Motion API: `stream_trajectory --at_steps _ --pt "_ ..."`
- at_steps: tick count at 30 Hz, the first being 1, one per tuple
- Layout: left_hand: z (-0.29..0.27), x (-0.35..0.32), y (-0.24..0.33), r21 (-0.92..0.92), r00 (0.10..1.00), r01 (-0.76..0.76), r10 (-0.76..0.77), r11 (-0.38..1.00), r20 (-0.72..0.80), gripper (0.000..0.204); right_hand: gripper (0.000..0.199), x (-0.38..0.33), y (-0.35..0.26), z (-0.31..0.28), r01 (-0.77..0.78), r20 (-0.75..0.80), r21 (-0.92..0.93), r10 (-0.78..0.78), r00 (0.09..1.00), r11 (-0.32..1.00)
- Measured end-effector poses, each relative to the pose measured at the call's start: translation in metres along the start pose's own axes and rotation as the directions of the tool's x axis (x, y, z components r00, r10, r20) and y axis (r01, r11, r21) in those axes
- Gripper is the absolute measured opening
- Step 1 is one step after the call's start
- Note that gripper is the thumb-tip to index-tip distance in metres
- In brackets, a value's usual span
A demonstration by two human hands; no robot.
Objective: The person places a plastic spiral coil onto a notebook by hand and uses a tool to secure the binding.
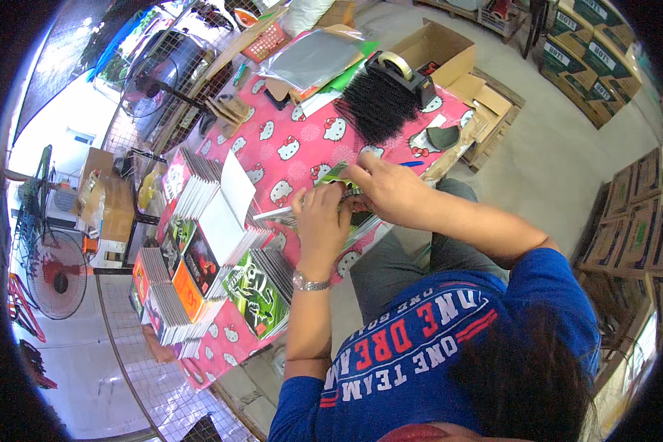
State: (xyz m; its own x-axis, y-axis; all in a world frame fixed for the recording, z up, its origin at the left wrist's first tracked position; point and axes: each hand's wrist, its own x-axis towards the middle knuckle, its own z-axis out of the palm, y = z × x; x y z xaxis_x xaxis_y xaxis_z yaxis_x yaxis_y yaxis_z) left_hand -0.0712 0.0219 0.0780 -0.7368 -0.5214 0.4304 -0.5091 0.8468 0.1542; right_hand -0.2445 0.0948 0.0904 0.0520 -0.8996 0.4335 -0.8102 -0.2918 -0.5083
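Note:
Both hands meet over a notebook with a green and black cover (336,174) near the table's front edge, and its white page edges stick out to the left. My left hand (321,215), with a metal watch on the wrist, curls its fingers around the notebook. Pressed close beside it, my right hand (373,182) pinches at the notebook's edge; its fingertips are partly hidden. To the left stand stacks of notebooks: one with green covers (256,298), others with black and orange covers (189,292), and white-topped ones (219,221).
A pile of black binding coils (376,103) lies at the back right, beside a tape dispenser (420,87). A blue pen (411,163) is near my right hand. Clear plastic sheets (313,59) and an open cardboard box (438,53) are farther back. Patterned pink cloth (291,151) covers the table.

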Motion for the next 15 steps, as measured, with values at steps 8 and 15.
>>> stream_trajectory --at_steps 8,15 --pt "-0.005 -0.002 0.0 -0.032 1.0 -0.015 0.015 0.999 -0.012 0.02 0.055 -0.012 0.172 0.044 -0.791 -0.373 -0.366 0.702 0.607 0.49" --pt "-0.001 -0.009 -0.016 -0.123 0.999 0.026 -0.022 0.992 0.039 0.022 0.051 -0.027 0.171 0.071 -0.594 -0.33 -0.322 0.501 0.8 0.737"
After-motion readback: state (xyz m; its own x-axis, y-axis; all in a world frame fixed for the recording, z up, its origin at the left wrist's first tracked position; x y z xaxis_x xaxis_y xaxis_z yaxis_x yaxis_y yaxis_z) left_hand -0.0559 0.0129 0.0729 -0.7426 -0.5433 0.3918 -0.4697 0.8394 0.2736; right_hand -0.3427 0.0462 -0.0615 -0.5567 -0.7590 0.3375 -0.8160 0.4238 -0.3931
